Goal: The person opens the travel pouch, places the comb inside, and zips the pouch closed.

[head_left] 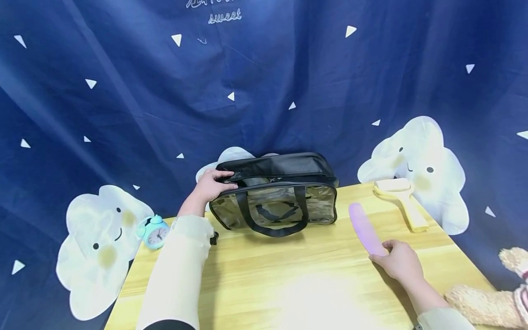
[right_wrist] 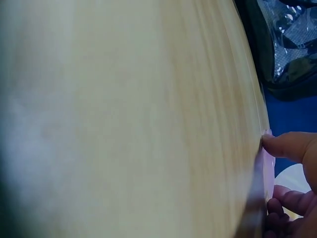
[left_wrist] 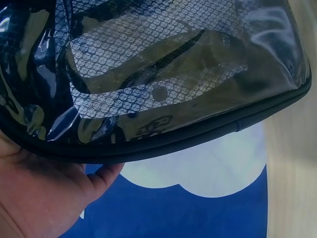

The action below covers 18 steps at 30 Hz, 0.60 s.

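A black bag with clear sides [head_left: 323, 204] stands at the back of the table, its top opening parted and its front strap hanging down. My left hand [head_left: 209, 185] grips the bag's upper left corner by the opening; in the left wrist view the hand [left_wrist: 54, 193] lies against the black piping. Out to the right, my right hand [head_left: 400, 261] pinches the near end of a long, curved purple comb [head_left: 365, 229], whose teeth I cannot make out. The right wrist view shows thumb and fingers on the comb's edge [right_wrist: 269, 171], apart from the bag.
A light blue alarm clock [head_left: 156, 233] stands at the left table edge. On the right lies a yellow lint roller [head_left: 406, 201], and a plush toy [head_left: 486, 305] sits by the near right corner. A blue curtain [head_left: 264, 91] hangs behind the wooden table [head_left: 255, 275].
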{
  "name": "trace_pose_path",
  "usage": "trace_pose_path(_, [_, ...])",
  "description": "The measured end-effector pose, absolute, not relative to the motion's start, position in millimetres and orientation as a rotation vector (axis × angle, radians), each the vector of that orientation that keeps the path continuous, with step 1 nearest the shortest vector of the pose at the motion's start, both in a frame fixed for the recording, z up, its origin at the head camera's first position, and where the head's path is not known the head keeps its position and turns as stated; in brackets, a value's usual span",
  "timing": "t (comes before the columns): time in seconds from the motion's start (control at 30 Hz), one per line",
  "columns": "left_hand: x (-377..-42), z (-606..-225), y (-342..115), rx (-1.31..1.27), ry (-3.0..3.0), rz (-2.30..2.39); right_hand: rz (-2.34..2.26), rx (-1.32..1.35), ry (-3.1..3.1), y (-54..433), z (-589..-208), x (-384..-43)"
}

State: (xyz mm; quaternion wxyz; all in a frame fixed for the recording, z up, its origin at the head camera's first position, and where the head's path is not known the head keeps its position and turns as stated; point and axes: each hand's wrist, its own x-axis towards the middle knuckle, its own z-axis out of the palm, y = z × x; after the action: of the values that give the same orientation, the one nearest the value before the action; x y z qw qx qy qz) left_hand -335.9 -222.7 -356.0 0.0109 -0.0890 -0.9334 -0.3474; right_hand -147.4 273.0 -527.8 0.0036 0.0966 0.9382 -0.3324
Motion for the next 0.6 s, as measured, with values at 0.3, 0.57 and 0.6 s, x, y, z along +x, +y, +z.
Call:
trace_pose_path(0.3, [-334.3, -355.7, -220.1, -0.284, -2.924, -1.062, -1.331, 0.413, 2.903, 280.3, -534.8, -148.1])
trace_pose_path(0.57, [-333.9, -357.1, -222.1, -0.279, -2.913, -1.072, -1.389, 0.401, 2.891, 282.9, -537.8, -152.7])
trace_pose_path(0.6, [-333.6, -356.7, -222.1, -0.289, -2.91, -1.066, -1.384, 0.402, 2.902, 282.5, -537.8, -152.9])
